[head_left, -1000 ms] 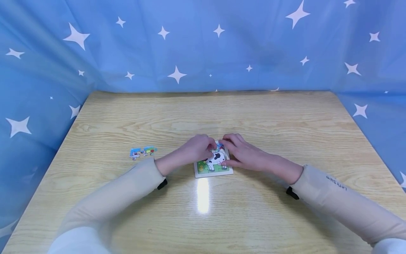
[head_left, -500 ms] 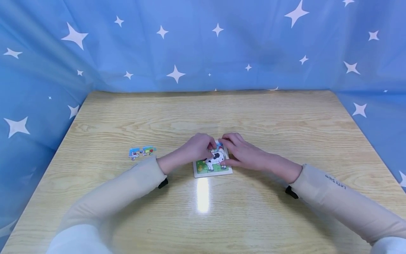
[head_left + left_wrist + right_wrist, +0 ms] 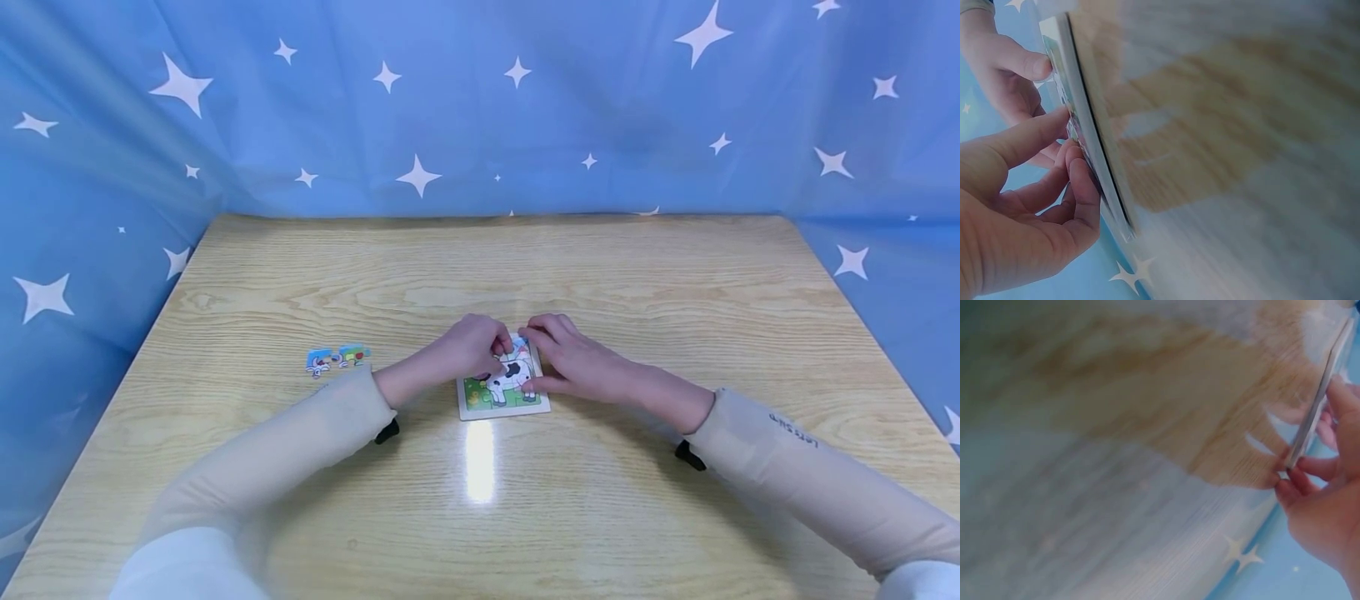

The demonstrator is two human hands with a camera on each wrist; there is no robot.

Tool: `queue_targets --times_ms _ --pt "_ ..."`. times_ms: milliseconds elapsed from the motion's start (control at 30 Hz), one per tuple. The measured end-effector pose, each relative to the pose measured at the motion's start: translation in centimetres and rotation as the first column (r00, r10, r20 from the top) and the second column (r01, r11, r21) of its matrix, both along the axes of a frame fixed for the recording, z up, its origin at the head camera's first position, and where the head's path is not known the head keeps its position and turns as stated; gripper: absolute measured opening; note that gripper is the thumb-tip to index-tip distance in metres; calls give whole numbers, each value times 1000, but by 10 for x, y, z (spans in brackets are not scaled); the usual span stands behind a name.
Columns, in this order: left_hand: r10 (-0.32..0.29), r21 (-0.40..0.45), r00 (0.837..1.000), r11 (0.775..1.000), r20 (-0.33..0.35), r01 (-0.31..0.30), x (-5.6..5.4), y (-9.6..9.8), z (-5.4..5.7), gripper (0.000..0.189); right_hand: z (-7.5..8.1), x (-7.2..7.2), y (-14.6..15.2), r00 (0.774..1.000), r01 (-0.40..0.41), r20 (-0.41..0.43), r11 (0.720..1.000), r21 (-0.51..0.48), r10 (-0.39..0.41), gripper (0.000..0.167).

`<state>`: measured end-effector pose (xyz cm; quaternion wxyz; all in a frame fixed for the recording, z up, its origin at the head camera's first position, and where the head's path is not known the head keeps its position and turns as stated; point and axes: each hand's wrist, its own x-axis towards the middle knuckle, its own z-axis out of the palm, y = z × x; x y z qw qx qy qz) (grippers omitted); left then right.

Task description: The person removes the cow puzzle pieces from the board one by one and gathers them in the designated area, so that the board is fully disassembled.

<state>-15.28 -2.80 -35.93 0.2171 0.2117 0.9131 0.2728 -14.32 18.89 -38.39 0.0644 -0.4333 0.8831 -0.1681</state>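
Observation:
A small square jigsaw puzzle (image 3: 502, 400) with a cow picture and pale frame lies mid-table in the head view. My left hand (image 3: 474, 346) reaches over its upper left, thumb and curled fingers pinching at a puzzle piece (image 3: 519, 352) near the top; the fingers partly hide it. From the right, my right hand (image 3: 573, 358) grips the puzzle's side, thumb low on the right edge, fingers at the upper right corner. The left wrist view shows the left fingertips (image 3: 1072, 150) right at the picture surface. In the right wrist view the frame's edge (image 3: 1316, 406) sits between thumb and fingers.
Loose puzzle pieces (image 3: 318, 361) with cow and red fruit pictures lie on the wooden table (image 3: 405, 283), left of the puzzle and near the left forearm. A blue star-patterned curtain (image 3: 465, 108) hangs behind and at the sides.
Both hands stay almost in place. The picture by the left fingertips at the puzzle's top looks paler than before. The loose pieces have not moved.

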Motion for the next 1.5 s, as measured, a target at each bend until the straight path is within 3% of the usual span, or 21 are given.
queue_targets --times_ms 633,733,867,1000,1333,1500 --pt "-28 -60 997 998 -79 23 4 4 0 12 1 1 -2 1000 8 1 1000 -9 -8 69" --pt "-25 -18 995 1000 -97 24 2 4 -1 9 1 1 -1 1000 8 3 1000 -16 -8 69" --pt "-2 111 993 994 -114 15 0 2 -2 9 1 1 -1 1000 7 10 1000 -28 -7 68" --pt "26 190 996 982 -87 -9 -4 0 -2 11 0 1 0 1000 11 8 1000 -28 -11 69" --pt "112 214 994 970 6 -111 -5 -8 3 12 0 1 -1 1000 15 -1 1000 -25 -15 70" --pt "126 215 992 968 20 -127 -5 -14 7 11 1 1 0 1000 14 4 1000 -22 -14 70"
